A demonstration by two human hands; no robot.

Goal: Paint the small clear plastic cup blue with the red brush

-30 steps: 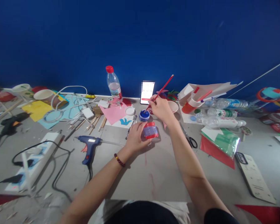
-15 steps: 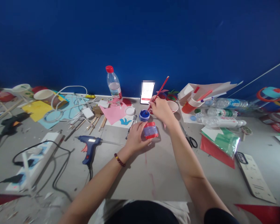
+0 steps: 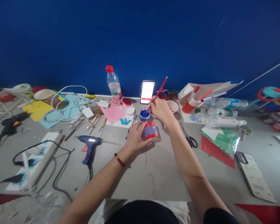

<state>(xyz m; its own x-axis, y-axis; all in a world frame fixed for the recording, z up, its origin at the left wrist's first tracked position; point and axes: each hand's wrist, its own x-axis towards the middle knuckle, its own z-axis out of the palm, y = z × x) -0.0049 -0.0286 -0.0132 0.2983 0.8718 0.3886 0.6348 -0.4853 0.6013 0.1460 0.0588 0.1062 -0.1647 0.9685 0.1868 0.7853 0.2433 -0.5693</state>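
Observation:
My left hand [image 3: 137, 136] is wrapped round the left side of a small purple object with red ends [image 3: 150, 130], just above the grey table. In my right hand [image 3: 160, 109] is a red brush [image 3: 161, 88], pinched and slanting up to the right. The brush's lower end reaches into an open jar of blue paint [image 3: 144, 115], which stands in front of the lit phone [image 3: 147, 92]. A round white lid [image 3: 130, 110] lies left of the jar, by white paper with blue leaf shapes [image 3: 125, 121].
A blue glue gun [image 3: 90, 144] and a power strip [image 3: 35, 165] with cables lie on the left. Behind stands a red-capped bottle [image 3: 114, 85]. To the right are scissors [image 3: 189, 137], paper cups [image 3: 190, 104], lying bottles [image 3: 224, 121] and a phone-like object [image 3: 255, 179].
The upper end of the red brush has shifted slightly left and down. Its lower end is still in the blue jar, and my left hand looks unmoved.

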